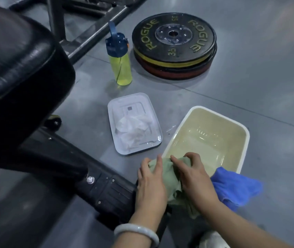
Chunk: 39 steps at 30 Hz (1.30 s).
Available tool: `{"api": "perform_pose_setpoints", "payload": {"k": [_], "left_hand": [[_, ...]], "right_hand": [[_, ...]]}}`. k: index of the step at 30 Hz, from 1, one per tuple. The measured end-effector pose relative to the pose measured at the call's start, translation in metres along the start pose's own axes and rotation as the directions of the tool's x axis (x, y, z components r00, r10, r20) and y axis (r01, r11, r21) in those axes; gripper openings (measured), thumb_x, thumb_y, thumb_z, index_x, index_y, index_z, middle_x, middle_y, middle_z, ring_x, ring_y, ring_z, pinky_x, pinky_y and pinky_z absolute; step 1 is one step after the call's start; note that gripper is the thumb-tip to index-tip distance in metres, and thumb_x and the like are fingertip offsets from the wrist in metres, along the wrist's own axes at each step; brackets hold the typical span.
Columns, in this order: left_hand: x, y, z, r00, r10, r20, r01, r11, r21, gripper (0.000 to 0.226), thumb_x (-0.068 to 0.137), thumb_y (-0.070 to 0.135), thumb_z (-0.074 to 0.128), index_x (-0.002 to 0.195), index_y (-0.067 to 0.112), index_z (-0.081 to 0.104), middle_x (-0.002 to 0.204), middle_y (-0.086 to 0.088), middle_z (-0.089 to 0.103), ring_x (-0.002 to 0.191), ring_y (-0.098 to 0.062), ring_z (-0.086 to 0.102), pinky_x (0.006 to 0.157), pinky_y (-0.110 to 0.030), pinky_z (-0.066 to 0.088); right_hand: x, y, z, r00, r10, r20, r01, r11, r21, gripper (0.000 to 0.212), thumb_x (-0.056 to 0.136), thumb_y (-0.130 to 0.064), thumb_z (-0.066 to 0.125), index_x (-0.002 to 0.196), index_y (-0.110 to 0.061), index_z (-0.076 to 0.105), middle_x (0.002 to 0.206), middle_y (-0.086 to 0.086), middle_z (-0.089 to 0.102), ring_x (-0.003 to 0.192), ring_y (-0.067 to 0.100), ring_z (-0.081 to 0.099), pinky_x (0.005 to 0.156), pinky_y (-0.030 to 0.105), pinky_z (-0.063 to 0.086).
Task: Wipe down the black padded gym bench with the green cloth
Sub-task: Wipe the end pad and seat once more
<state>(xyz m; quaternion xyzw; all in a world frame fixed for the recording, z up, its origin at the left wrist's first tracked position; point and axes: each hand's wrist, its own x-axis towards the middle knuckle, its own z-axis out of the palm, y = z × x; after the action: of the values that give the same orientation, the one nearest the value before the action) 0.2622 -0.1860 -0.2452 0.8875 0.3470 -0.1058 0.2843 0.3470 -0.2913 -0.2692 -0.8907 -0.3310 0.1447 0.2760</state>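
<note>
Hands squeeze my green cloth (169, 174) — left hand (150, 183) and right hand (194, 176) both curled round it, tub (239, 133) at one o'clock.

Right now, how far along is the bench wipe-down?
Early stage. Done: the basin holds water. In hand: left hand and right hand both grip the bunched green cloth at the basin's near corner, away from the padding. Left: the black bench pad is untouched by the cloth now; whether any was wiped cannot be told.
</note>
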Motion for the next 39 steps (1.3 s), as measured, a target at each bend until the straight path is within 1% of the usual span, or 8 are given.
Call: {"api": "perform_pose_setpoints", "payload": {"k": [8, 12, 20, 27, 29, 32, 36, 39], "left_hand": [[0.0, -0.012, 0.01, 0.996, 0.071, -0.045, -0.076, 0.99, -0.118, 0.057, 0.102, 0.03, 0.032, 0.146, 0.052, 0.004, 0.142, 0.003, 0.006, 0.132, -0.018, 0.026, 0.106, -0.033, 0.034], [0.0, -0.012, 0.009, 0.997, 0.078, 0.002, -0.077, 0.989, -0.127, 0.055, 0.101, 0.039, 0.029, 0.147, 0.049, 0.0, 0.143, 0.001, 0.004, 0.133, -0.02, 0.025, 0.109, -0.034, 0.03], [0.001, -0.01, 0.005, 0.994, 0.06, 0.087, -0.053, 0.996, -0.078, 0.059, 0.1, 0.047, 0.023, 0.127, 0.055, -0.028, 0.147, 0.005, -0.006, 0.137, -0.022, 0.019, 0.109, -0.038, 0.03], [0.002, -0.01, 0.001, 0.989, 0.045, 0.14, -0.039, 0.998, -0.04, 0.061, 0.101, 0.047, 0.024, 0.142, 0.049, -0.021, 0.152, 0.004, -0.01, 0.141, -0.022, 0.013, 0.112, -0.037, 0.024], [0.001, -0.009, -0.001, 0.988, 0.037, 0.149, -0.034, 0.999, -0.028, 0.061, 0.101, 0.047, 0.024, 0.143, 0.048, -0.02, 0.154, 0.004, -0.014, 0.143, -0.022, 0.008, 0.113, -0.038, 0.021], [-0.005, -0.006, -0.007, 0.986, 0.035, 0.165, -0.039, 0.999, 0.019, 0.063, 0.101, 0.047, 0.026, 0.145, 0.046, -0.019, 0.155, 0.005, -0.024, 0.143, -0.022, 0.002, 0.113, -0.038, 0.017], [-0.015, -0.002, -0.022, 0.988, 0.04, 0.151, -0.049, 0.997, 0.055, 0.064, 0.1, 0.047, 0.027, 0.147, 0.043, -0.017, 0.155, 0.005, -0.028, 0.143, -0.021, 0.001, 0.113, -0.039, 0.017], [-0.03, 0.004, -0.042, 0.992, 0.039, 0.121, -0.046, 0.997, 0.058, 0.062, 0.1, 0.049, 0.026, 0.147, 0.044, -0.016, 0.155, 0.005, -0.027, 0.143, -0.02, 0.001, 0.113, -0.038, 0.017]], "right_hand": [[0.0, 0.003, 0.004, 0.997, -0.016, -0.076, 0.015, 1.0, -0.021, 0.046, 0.08, -0.015, 0.054, 0.125, -0.019, 0.063, 0.122, 0.02, 0.048, 0.102, 0.039, 0.06, 0.065, 0.036, 0.055], [-0.001, 0.006, 0.006, 0.993, -0.016, -0.12, 0.014, 1.0, -0.016, 0.04, 0.087, -0.021, 0.049, 0.125, -0.016, 0.062, 0.121, 0.02, 0.049, 0.102, 0.039, 0.059, 0.077, 0.034, 0.051], [-0.002, 0.005, 0.009, 0.989, -0.058, -0.134, 0.034, 0.984, -0.175, 0.046, 0.092, -0.036, 0.037, 0.123, -0.015, 0.063, 0.129, 0.018, 0.053, 0.097, 0.036, 0.059, 0.075, 0.043, 0.055], [-0.003, 0.011, 0.015, 0.99, -0.074, -0.123, 0.027, 0.939, -0.343, 0.048, 0.093, -0.036, 0.034, 0.123, -0.014, 0.065, 0.129, 0.019, 0.058, 0.114, 0.042, 0.058, 0.091, 0.046, 0.05], [-0.005, 0.011, 0.015, 0.991, -0.082, -0.106, 0.039, 0.934, -0.356, 0.051, 0.099, -0.037, 0.026, 0.124, -0.014, 0.064, 0.131, 0.019, 0.057, 0.119, 0.042, 0.055, 0.103, 0.04, 0.037], [-0.009, 0.006, 0.011, 0.992, -0.092, -0.082, 0.057, 0.932, -0.358, 0.066, 0.103, -0.042, 0.007, 0.126, -0.014, 0.062, 0.134, 0.019, 0.055, 0.124, 0.041, 0.052, 0.103, 0.035, 0.028], [-0.014, -0.009, -0.001, 0.995, -0.078, -0.056, 0.054, 0.94, -0.338, 0.067, 0.103, -0.041, 0.005, 0.124, -0.018, 0.064, 0.133, 0.015, 0.057, 0.121, 0.035, 0.055, 0.092, 0.04, 0.05], [-0.018, -0.025, -0.017, 0.994, -0.098, -0.044, 0.077, 0.936, -0.343, 0.067, 0.103, -0.041, 0.005, 0.123, -0.018, 0.065, 0.132, 0.014, 0.059, 0.12, 0.033, 0.057, 0.084, 0.044, 0.054]]}}
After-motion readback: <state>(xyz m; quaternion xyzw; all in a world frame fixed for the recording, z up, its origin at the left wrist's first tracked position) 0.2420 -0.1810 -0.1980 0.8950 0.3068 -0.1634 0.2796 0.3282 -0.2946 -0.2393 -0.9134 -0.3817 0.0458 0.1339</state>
